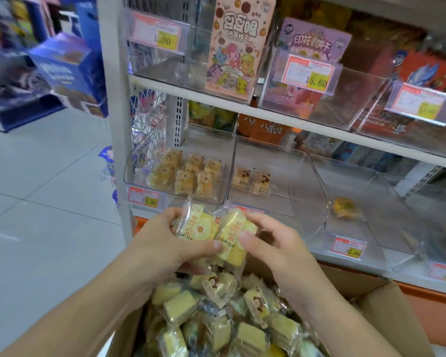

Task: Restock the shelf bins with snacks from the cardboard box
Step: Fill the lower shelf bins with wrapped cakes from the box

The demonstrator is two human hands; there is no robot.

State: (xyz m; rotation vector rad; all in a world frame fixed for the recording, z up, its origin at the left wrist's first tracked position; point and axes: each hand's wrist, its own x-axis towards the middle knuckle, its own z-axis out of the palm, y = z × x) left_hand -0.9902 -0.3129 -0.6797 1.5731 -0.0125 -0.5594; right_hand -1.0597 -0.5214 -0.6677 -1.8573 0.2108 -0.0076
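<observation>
Both hands gripping bundle of wrapped yellow snack cakes (216, 230) above cardboard box (386, 313): L hand (162, 243) curled under/left, R hand (273, 240) curled on right. Held just below front of leftmost clear bin (139, 176), part-filled w/ similar cakes.

The snack packs (211, 228) in my hands are wrapped in glossy, crinkled clear plastic. The box (386, 313) below is matt brown cardboard. The shelf bins (227, 173) are smooth transparent plastic, their price labels (142, 197) paper, and the floor (44, 176) is shiny tile.
</observation>
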